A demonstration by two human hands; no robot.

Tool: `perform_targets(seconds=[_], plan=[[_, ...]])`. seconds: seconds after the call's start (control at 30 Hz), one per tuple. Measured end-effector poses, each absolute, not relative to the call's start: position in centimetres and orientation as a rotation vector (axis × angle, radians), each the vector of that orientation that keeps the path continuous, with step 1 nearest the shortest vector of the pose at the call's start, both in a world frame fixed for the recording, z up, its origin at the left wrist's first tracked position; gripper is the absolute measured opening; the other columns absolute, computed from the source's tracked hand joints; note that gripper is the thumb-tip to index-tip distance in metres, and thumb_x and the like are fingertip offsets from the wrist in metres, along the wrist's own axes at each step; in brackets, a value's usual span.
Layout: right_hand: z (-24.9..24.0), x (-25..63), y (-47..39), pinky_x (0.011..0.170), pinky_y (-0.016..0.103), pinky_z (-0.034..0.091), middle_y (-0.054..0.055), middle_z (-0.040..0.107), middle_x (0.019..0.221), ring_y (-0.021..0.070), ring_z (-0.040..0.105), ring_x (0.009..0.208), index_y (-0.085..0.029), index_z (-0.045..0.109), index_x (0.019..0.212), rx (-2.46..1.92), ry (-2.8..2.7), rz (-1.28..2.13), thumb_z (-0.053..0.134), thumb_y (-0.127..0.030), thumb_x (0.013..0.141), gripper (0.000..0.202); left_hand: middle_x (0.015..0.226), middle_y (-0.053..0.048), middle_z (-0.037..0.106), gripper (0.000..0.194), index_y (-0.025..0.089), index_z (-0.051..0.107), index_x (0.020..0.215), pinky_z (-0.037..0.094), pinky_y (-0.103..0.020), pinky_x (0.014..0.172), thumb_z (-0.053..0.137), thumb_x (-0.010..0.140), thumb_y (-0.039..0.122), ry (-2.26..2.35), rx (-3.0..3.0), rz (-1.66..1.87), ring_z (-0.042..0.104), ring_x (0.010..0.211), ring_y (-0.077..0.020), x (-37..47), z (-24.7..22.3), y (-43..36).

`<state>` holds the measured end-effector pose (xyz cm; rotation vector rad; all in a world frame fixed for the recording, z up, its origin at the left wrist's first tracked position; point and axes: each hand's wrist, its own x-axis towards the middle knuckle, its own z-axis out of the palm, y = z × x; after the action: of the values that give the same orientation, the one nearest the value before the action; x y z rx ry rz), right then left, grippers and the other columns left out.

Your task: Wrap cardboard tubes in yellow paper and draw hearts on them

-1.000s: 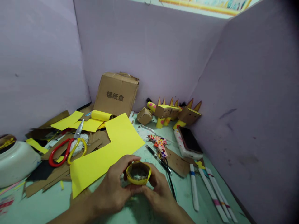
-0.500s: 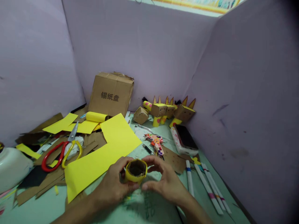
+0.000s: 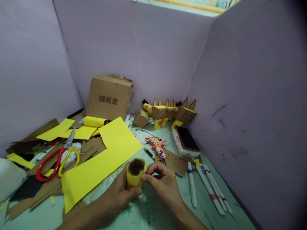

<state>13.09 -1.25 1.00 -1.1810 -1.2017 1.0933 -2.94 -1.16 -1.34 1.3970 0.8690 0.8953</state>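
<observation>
A short cardboard tube (image 3: pixel 133 180) wrapped in yellow paper stands upright with its open, brown-lined end facing up. My left hand (image 3: pixel 120 190) wraps around its left side, thumb across the lower front. At the right side of the tube, my right hand (image 3: pixel 159 180) pinches thumb and forefinger together against the yellow wrap. Any paper edge between those fingertips is too small to make out. A large yellow paper sheet (image 3: pixel 96 164) with a cut-out corner lies left of the tube. Scissors (image 3: pixel 56 158) with red and yellow handles rest on scraps further left.
Behind stand a cardboard box (image 3: pixel 109 99) and several giraffe-like cardboard figures (image 3: pixel 159 112). A patterned glue gun (image 3: pixel 157 147), a black pen (image 3: pixel 150 154) and a phone (image 3: pixel 187 139) lie beyond my hands. Several white markers (image 3: pixel 192 187) are at right; cardboard scraps (image 3: pixel 35 195) at left.
My right thumb and fingers, apart before, have closed in a pinch at the tube's right side. The tube has tilted to show more of its yellow side. The view has shifted slightly.
</observation>
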Motion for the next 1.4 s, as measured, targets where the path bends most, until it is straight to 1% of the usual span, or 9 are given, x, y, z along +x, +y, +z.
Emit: perform_targets(seconds=[0.1, 0.23, 0.33, 0.57, 0.77, 0.97, 1.17, 1.3, 1.4], plan=[[0.9, 12.6, -1.6, 0.049, 0.022, 0.043, -0.003, 0.058, 0.053, 0.0118, 0.052, 0.052, -0.017, 0.058, 0.052, -1.183, -1.185, 1.112, 0.074, -0.014, 0.053, 0.016, 0.100, -0.006, 0.057, 0.065, 0.020, 0.046, 0.110, 0.046, -0.031, 0.073, 0.076, 0.058, 0.042, 0.851, 1.356, 0.896, 0.053, 0.089, -0.0217, -2.6, -1.1, -1.3], [0.9, 12.5, -1.8, 0.050, 0.022, 0.044, -0.002, 0.059, 0.055, 0.0121, 0.054, 0.054, -0.016, 0.059, 0.053, -1.159, -1.204, 1.105, 0.072, -0.015, 0.056, 0.014, 0.089, -0.005, 0.058, 0.046, 0.016, 0.049, 0.098, 0.046, -0.030, 0.071, 0.071, 0.058, 0.026, 1.006, 1.355, 0.910, 0.053, 0.081, -0.0203, -1.9, -0.2, -1.5], [1.2, 12.9, -1.6, 0.053, 0.023, 0.046, -0.001, 0.060, 0.058, 0.0132, 0.055, 0.056, -0.016, 0.060, 0.056, -1.148, -1.243, 1.136, 0.073, -0.015, 0.055, 0.014, 0.090, -0.007, 0.060, 0.042, 0.014, 0.050, 0.096, 0.046, -0.030, 0.072, 0.069, 0.060, 0.024, 1.040, 1.376, 0.955, 0.055, 0.080, -0.0207, -1.7, 0.1, -1.5], [1.7, 13.7, -1.5, 0.081, 0.035, 0.050, 0.005, 0.067, 0.094, 0.0223, 0.062, 0.086, -0.018, 0.069, 0.093, -1.021, -1.438, 0.988, 0.085, -0.018, 0.043, 0.053, 0.100, -0.010, 0.065, 0.041, 0.014, 0.056, 0.103, 0.047, -0.032, 0.082, 0.069, 0.066, 0.025, 0.895, 1.515, 0.947, 0.060, 0.093, -0.0254, -1.5, 0.1, -1.7], [1.1, 13.3, -1.7, 0.060, 0.028, 0.046, 0.004, 0.068, 0.070, 0.0187, 0.061, 0.066, -0.017, 0.074, 0.077, -1.057, -1.591, 0.842, 0.084, -0.028, 0.053, 0.028, 0.093, -0.010, 0.069, 0.029, 0.012, 0.064, 0.096, 0.050, -0.031, 0.077, 0.065, 0.072, 0.026, 0.897, 1.512, 0.941, 0.063, 0.086, -0.0242, -1.2, -0.5, -1.9], [0.9, 13.1, -1.7, 0.058, 0.028, 0.046, 0.005, 0.067, 0.064, 0.0177, 0.060, 0.061, -0.016, 0.074, 0.072, -1.010, -1.604, 0.747, 0.078, -0.034, 0.061, 0.021, 0.085, -0.007, 0.071, 0.021, 0.013, 0.070, 0.089, 0.051, -0.029, 0.073, 0.064, 0.071, 0.022, 0.900, 1.501, 0.966, 0.063, 0.080, -0.0223, -1.3, -0.8, -2.0], [0.6, 12.9, -2.0, 0.053, 0.025, 0.042, 0.003, 0.064, 0.054, 0.0148, 0.057, 0.052, -0.015, 0.073, 0.063, -0.970, -1.567, 0.647, 0.076, -0.027, 0.062, 0.012, 0.067, -0.006, 0.068, 0.015, 0.011, 0.069, 0.067, 0.047, -0.025, 0.058, 0.061, 0.068, 0.024, 0.956, 1.512, 0.949, 0.057, 0.063, -0.0178, -1.3, -0.6, -2.3], [0.8, 12.6, -2.2, 0.053, 0.026, 0.042, 0.002, 0.062, 0.052, 0.0150, 0.055, 0.052, -0.016, 0.071, 0.057, -1.107, -1.440, 0.816, 0.076, -0.024, 0.056, 0.010, 0.068, -0.005, 0.067, 0.015, 0.011, 0.068, 0.071, 0.046, -0.025, 0.056, 0.063, 0.058, 0.017, 1.013, 1.304, 0.858, 0.057, 0.063, -0.0178, -0.9, 0.0, -2.7], [1.2, 12.8, -1.8, 0.056, 0.026, 0.044, 0.002, 0.066, 0.064, 0.0168, 0.057, 0.058, -0.016, 0.071, 0.073, -1.219, -1.328, 1.099, 0.076, -0.023, 0.050, 0.025, 0.074, -0.005, 0.069, 0.029, 0.011, 0.069, 0.082, 0.047, -0.026, 0.057, 0.066, 0.053, 0.012, 0.996, 1.175, 0.812, 0.060, 0.066, -0.0198, -0.8, 0.1, -2.4]])
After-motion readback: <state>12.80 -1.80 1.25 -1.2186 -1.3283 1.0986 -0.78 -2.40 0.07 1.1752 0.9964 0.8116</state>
